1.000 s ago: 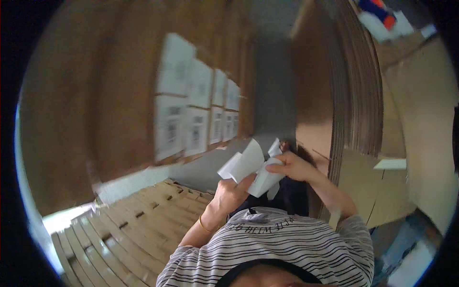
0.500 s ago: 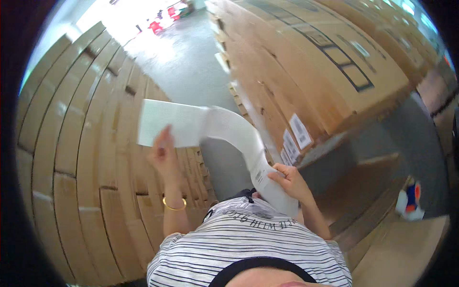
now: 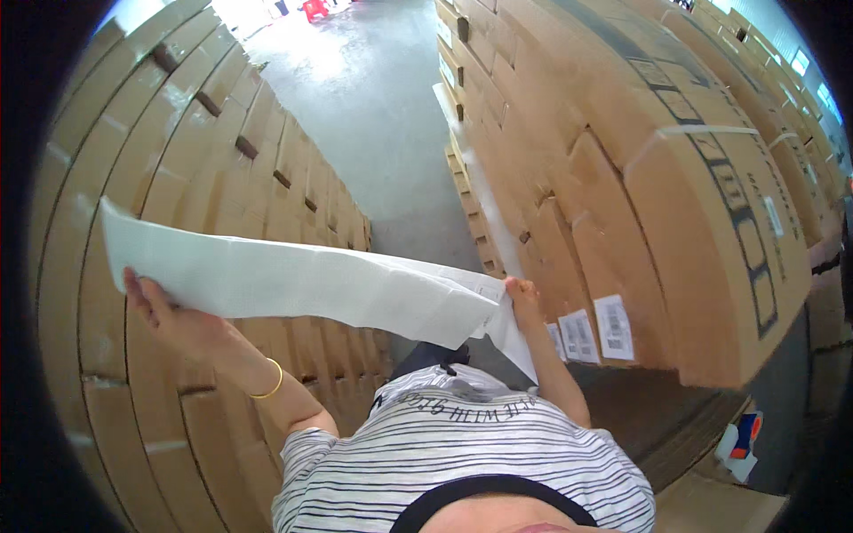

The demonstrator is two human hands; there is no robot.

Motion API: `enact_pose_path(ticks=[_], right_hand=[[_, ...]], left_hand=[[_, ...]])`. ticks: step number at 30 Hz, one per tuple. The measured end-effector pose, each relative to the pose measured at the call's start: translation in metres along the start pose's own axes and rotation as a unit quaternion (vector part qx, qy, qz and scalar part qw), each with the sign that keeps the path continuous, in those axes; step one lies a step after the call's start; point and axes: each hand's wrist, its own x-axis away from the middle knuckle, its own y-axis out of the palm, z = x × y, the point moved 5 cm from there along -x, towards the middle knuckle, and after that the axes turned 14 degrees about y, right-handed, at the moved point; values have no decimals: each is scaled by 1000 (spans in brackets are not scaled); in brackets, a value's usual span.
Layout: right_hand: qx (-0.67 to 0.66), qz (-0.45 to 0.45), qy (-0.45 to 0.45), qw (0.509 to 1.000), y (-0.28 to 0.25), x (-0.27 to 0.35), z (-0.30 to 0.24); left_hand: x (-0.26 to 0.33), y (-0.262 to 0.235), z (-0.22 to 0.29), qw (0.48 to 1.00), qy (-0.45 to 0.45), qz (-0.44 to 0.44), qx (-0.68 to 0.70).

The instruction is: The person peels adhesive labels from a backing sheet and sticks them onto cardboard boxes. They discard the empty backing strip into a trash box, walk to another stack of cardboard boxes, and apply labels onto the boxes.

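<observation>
A long white strip of labels point(image 3: 293, 275) stretches across in front of me, folded double over part of its length. At its left end my left hand point(image 3: 173, 320) is closed on the lower edge, with the fingertips partly showing against the paper. My right hand point(image 3: 526, 298) pinches the strip near its right end, closed on it. A loose tail of the strip hangs below that hand, beside my right forearm. Faint print shows on the strip near the right hand.
Stacked cartons point(image 3: 213, 195) form a wall on the left. Larger cartons point(image 3: 720, 231) on a wooden pallet point(image 3: 471, 209) stand at right, with white labels point(image 3: 613, 327) low on one. Between them runs a grey floor point(image 3: 373, 107). A tape dispenser point(image 3: 742, 447) sits at lower right.
My left hand has moved left and taken hold of the strip's left end. The strip has gone from a hanging curve to stretched out. My right hand has risen slightly.
</observation>
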Motion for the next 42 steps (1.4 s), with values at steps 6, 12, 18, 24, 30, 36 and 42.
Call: enact_pose_path(ticks=[6, 12, 18, 24, 30, 36, 42], right_hand=[[5, -171, -10, 985, 83, -114, -40], [-72, -183, 1, 980, 163, -228, -91], [-45, -177, 1, 983, 213, -332, -114], [-165, -211, 26, 963, 244, -455, -130], [-300, -115, 78, 944, 263, -579, -196], [-298, -110, 55, 947, 273, -691, -226], [-144, -287, 50, 946, 308, -763, -300]], left_hand=[[-65, 68, -74, 991, 121, 18, -47], [-119, 139, -160, 980, 195, 5, 42], [-150, 202, -243, 965, 261, -30, 7], [-137, 311, -314, 971, 202, 16, 129], [-132, 453, -396, 972, 171, 15, 158], [-144, 542, -477, 981, 165, -7, 100], [-225, 615, -617, 965, 213, -149, 25]])
